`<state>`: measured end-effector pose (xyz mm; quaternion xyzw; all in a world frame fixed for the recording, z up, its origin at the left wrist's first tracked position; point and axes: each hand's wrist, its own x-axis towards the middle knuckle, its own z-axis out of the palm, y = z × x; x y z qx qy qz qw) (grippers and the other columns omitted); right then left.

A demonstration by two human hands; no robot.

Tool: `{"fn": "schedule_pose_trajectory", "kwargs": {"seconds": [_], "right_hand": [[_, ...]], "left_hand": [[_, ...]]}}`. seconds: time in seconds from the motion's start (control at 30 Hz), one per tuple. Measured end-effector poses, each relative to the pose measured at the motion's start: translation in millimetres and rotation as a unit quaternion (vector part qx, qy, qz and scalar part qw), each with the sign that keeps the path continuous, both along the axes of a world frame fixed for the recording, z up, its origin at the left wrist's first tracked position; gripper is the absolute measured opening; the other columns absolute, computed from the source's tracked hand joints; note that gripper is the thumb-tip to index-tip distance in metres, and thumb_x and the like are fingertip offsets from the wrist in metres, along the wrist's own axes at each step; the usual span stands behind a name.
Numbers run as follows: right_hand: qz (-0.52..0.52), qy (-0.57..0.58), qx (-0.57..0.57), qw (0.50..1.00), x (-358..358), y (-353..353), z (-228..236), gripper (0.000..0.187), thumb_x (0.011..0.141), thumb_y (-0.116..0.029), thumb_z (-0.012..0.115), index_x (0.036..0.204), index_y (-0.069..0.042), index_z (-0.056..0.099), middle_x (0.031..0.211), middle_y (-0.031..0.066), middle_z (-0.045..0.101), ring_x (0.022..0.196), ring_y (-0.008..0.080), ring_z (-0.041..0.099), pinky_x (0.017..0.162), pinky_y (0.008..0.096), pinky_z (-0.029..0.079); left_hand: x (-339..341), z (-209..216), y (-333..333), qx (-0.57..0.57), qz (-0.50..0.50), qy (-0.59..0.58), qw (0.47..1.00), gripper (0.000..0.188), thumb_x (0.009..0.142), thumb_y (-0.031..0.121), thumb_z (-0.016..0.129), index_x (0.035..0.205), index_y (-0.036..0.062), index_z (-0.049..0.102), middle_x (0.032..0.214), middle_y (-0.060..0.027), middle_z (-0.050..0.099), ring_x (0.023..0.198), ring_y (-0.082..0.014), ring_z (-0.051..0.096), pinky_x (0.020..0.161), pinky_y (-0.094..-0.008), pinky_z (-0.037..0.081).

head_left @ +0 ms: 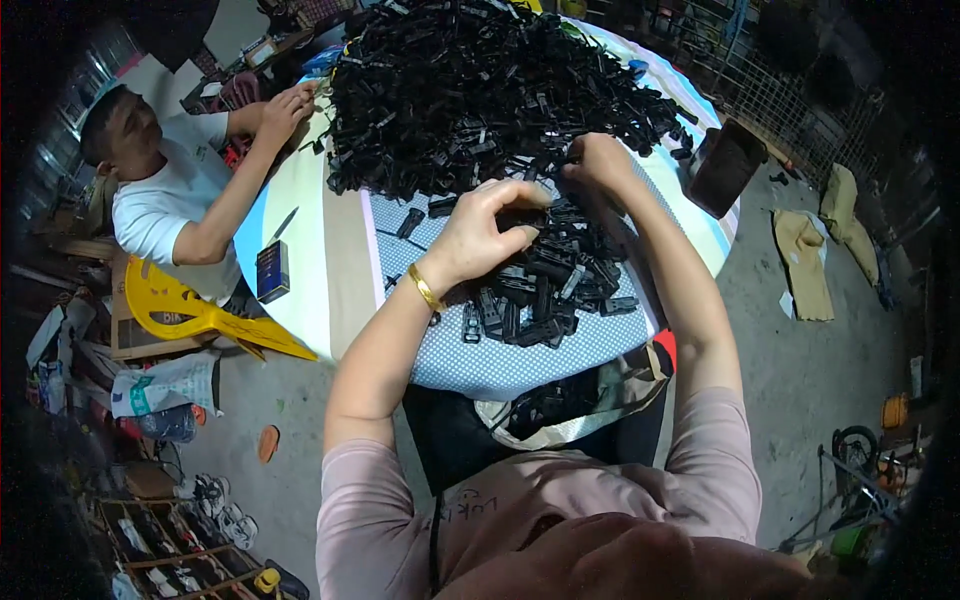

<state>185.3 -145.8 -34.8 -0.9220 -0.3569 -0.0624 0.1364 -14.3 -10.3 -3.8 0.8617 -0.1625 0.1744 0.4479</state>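
A big heap of small black plastic pieces (470,90), shaped like clips or buckles, covers the far part of the round table. A smaller group of the same pieces (545,290) lies nearer me. Over its upper left edge is my left hand (480,232), a yellow bracelet on the wrist. Its thumb and fingers are curved but apart, and no piece is plainly held. At the near right edge of the big heap, my right hand (602,162) has its fingers curled in among the pieces. Whatever they hold is hidden.
Across the striped tablecloth (345,260) at left sit a dark blue box (272,272) and a knife-like tool (285,224). Another person (170,180) sits there, hands at the heap's edge. A dark brown container (725,168) stands right. A pale bag (560,432) lies below the table edge.
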Motion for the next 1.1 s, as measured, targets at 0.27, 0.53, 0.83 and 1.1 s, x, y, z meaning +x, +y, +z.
{"fn": "schedule_pose_trajectory", "kwargs": {"seconds": [0.27,0.53,0.83,1.1], "right_hand": [[0.171,0.108,0.432,0.879,-42.1,-6.6,18.3,0.025,0.068,-0.011,0.069,0.09,-0.002,0.061,0.071,0.0034,0.061,0.065,0.0064,0.056,0.059,0.0212,0.047],[0.332,-0.077,0.387,0.857,-81.1,-10.6,18.8,0.025,0.065,-0.003,0.068,0.089,-0.003,0.06,0.084,0.0097,0.061,0.063,0.0155,0.056,0.053,0.0236,0.044],[0.401,-0.239,0.336,0.818,-98.1,-4.6,16.2,0.013,0.063,-0.007,0.062,0.073,-0.005,0.054,0.066,0.0067,0.054,0.054,0.0208,0.055,0.044,0.0297,0.042],[0.296,0.034,0.397,0.868,-99.9,-5.8,20.3,0.027,0.066,0.001,0.057,0.093,-0.001,0.057,0.078,0.0048,0.055,0.066,0.014,0.053,0.058,0.0229,0.044]], "left_hand": [[-2.4,1.7,8.8,-0.052,-0.036,0.103,0.993,0.037,0.066,0.005,0.064,0.102,-0.0006,0.053,0.099,-0.0065,0.056,0.086,-0.0123,0.053,0.08,-0.0257,0.043],[5.7,-3.1,23.1,-0.274,-0.047,0.064,0.959,0.056,0.076,0.012,0.063,0.124,0.0011,0.038,0.115,-0.0065,0.049,0.106,-0.0133,0.047,0.088,-0.025,0.039],[2.9,-4.0,27.5,-0.414,-0.132,0.249,0.866,0.057,0.078,0.028,0.062,0.123,0.0009,0.04,0.109,-0.0055,0.054,0.095,-0.0102,0.055,0.079,-0.0227,0.047],[7.5,-3.4,23.8,-0.462,-0.069,0.128,0.875,0.043,0.076,0.004,0.062,0.114,-0.0016,0.044,0.098,-0.0079,0.055,0.083,-0.0136,0.059,0.071,-0.0211,0.049]]}}
